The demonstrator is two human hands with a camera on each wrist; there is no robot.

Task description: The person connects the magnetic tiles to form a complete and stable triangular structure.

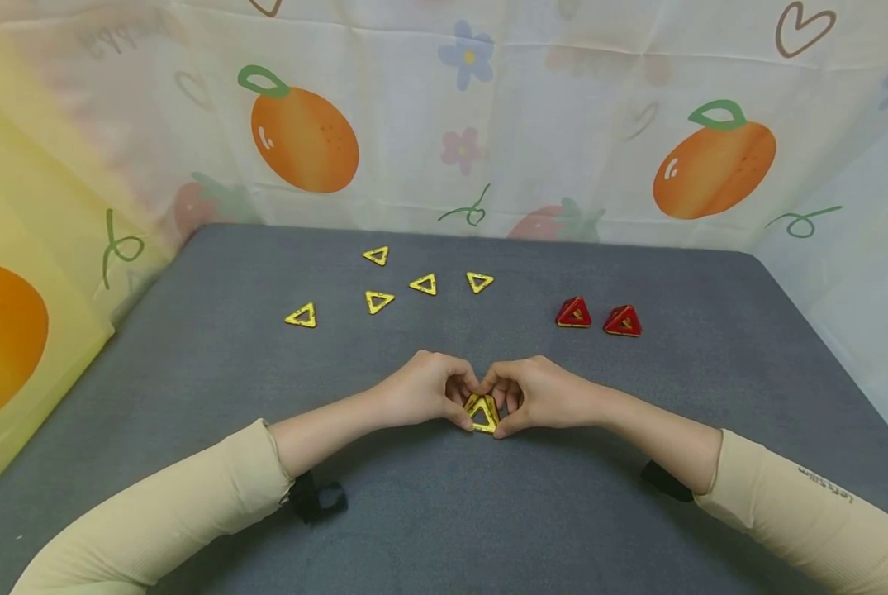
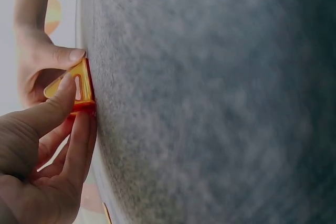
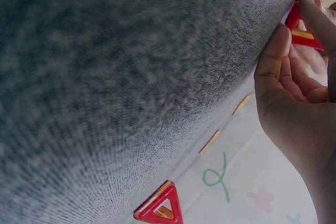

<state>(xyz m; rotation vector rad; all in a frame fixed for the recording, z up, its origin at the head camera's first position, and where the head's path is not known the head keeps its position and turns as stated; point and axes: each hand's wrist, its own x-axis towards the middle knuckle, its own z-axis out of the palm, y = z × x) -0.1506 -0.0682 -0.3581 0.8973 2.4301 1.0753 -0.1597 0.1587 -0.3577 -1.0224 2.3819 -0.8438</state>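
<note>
In the head view, a small pyramid (image 1: pixel 475 406) of triangular frame tiles stands on the grey table at front centre, a yellow face toward me. The left hand (image 1: pixel 430 390) holds it from the left, its thumb on the yellow face. From the other side the right hand (image 1: pixel 551 395) grips it, thumb at the lower right corner. The two hands' index fingers meet at its top. In the left wrist view the pyramid (image 2: pixel 84 105) has a yellow face and red lower edges. Red tile parts (image 3: pixel 311 41) show between the fingers in the right wrist view. Its back is hidden.
Two red triangular pyramids (image 1: pixel 567 317) (image 1: pixel 616 322) stand beyond the right hand. Several flat yellow triangle tiles (image 1: pixel 313 316) (image 1: pixel 434 285) lie farther back, left of centre. A fruit-patterned curtain (image 1: pixel 406 124) rises behind the table (image 1: pixel 444 529).
</note>
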